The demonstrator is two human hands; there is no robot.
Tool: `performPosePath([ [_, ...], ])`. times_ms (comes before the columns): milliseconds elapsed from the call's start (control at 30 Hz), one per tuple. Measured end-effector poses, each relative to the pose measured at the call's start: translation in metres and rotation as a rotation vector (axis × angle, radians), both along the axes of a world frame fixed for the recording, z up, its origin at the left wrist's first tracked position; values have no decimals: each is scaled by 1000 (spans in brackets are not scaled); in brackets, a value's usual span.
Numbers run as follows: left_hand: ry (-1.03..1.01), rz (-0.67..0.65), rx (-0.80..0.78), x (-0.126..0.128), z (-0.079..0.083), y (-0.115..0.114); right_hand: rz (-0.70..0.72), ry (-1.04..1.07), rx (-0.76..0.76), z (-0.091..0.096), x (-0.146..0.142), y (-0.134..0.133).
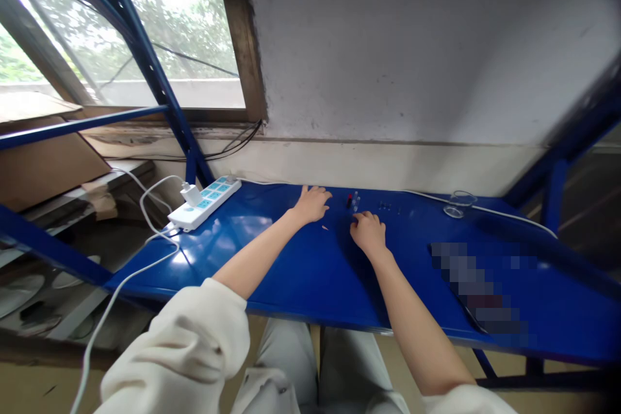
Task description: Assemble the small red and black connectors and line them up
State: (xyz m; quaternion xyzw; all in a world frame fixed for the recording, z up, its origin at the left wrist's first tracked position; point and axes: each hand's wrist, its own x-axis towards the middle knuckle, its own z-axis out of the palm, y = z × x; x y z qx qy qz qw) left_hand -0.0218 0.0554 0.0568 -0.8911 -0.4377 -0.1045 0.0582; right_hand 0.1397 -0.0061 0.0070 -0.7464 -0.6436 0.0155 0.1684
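Note:
My left hand [313, 204] rests palm down over the blue table, its fingers spread, holding nothing I can see. To its right is my right hand [369, 233], with bent fingers and the thumb and index finger close together. Whatever may be between those fingertips is hidden. Just beyond them are several small clear pieces [356, 199] in a short row. A small red and black piece [349, 200] is directly left of these. Farther right, a few tiny dark or clear bits [384, 206] lie scattered. One small pale scrap [325, 228] lies below my left hand.
A white power strip [206, 202] with a plugged-in charger occupies the table's left end; its cable hangs over the edge. A clear round container [458, 204] stands back right, near a white cable. A dark, pixelated flat object [478, 291] lies front right. Blue frame posts flank the table [301, 278].

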Motion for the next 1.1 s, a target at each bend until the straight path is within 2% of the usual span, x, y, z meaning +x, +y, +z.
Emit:
performPosePath([
  [167, 28, -112, 94, 37, -21, -12, 26, 4, -87, -5, 0, 2],
  [333, -17, 41, 60, 67, -44, -10, 40, 8, -124, -6, 0, 3],
  [467, -73, 121, 55, 76, -50, -4, 39, 19, -144, -6, 0, 4],
  [800, -308, 178, 0, 71, -51, 1, 34, 29, -164, -6, 0, 5],
  [967, -430, 143, -26, 54, -51, -21, 11, 43, -170, -12, 0, 8],
  [1100, -566, 87, -95, 36, -57, -44, -7, 35, -178, -20, -2, 14],
])
